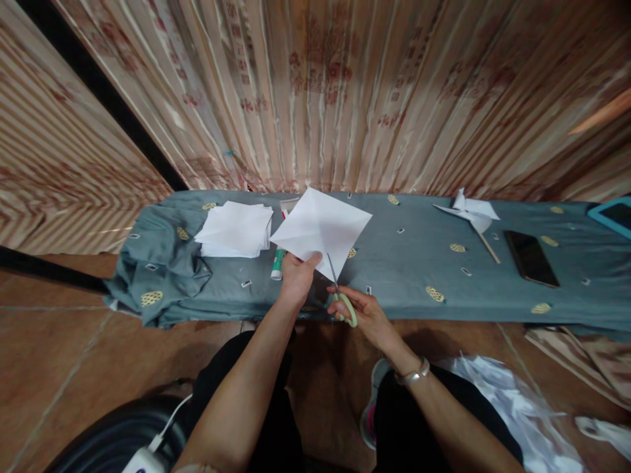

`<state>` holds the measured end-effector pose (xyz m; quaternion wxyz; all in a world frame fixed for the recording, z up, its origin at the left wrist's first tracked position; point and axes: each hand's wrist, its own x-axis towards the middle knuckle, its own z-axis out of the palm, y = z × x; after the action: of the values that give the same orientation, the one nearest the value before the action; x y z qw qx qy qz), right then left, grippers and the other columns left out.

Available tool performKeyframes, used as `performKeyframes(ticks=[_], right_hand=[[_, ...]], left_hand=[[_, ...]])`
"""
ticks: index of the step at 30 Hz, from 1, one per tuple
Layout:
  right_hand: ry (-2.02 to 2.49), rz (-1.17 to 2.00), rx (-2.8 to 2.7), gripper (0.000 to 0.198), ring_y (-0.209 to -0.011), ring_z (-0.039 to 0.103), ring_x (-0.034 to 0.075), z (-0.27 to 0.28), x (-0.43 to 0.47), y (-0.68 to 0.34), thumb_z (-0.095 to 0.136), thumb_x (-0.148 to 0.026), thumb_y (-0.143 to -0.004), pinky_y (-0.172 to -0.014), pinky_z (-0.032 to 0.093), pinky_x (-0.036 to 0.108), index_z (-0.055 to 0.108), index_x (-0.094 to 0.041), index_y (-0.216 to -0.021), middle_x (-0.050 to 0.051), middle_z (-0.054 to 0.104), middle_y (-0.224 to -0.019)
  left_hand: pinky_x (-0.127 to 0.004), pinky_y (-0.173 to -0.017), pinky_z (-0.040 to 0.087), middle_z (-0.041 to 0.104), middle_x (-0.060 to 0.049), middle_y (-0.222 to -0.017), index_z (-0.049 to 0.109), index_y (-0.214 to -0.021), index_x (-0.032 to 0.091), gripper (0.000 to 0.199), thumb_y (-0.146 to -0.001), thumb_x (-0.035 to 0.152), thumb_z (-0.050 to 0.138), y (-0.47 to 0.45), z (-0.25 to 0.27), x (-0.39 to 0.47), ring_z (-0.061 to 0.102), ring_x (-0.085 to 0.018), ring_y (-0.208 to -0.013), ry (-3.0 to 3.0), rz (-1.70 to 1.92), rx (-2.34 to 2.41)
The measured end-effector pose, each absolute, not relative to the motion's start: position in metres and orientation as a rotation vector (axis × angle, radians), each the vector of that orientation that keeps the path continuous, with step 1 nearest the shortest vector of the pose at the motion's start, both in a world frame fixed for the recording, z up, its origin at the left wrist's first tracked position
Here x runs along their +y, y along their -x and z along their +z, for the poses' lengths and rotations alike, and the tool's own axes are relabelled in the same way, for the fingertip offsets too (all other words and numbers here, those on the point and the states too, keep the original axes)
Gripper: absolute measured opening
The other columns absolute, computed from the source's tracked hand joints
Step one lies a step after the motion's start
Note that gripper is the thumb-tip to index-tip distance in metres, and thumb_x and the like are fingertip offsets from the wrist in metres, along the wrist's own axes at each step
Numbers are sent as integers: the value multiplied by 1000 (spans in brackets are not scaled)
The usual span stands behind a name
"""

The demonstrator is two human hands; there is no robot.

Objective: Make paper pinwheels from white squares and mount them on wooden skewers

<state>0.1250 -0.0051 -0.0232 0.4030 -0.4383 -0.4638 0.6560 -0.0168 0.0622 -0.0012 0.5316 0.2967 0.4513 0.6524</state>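
Your left hand (298, 279) gripped a white sheet (328, 223), and your right hand (371, 316) held green-handled scissors (351, 311) at its near corner; a paper stack (234, 228) lay left, a pinwheel (477, 219) and phone (531, 258) right.

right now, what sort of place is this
Probably a room at home: a patterned curtain hangs behind a grey printed cloth spread over a long surface, with tiled floor below.
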Motion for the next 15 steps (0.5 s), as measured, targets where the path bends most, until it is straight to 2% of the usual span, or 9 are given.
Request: performKeyframes(ticks=[15], right_hand=[[1119, 1646, -1113, 49, -63, 58, 10, -30, -5, -122, 77, -47, -64, -61, 47, 25, 68, -20, -104, -1, 65, -69]], left_hand=[[-30, -73, 47, 71, -4, -76, 67, -79, 14, 29, -52, 20, 74, 17, 0, 63, 64, -17, -69, -669, 1564, 1071]])
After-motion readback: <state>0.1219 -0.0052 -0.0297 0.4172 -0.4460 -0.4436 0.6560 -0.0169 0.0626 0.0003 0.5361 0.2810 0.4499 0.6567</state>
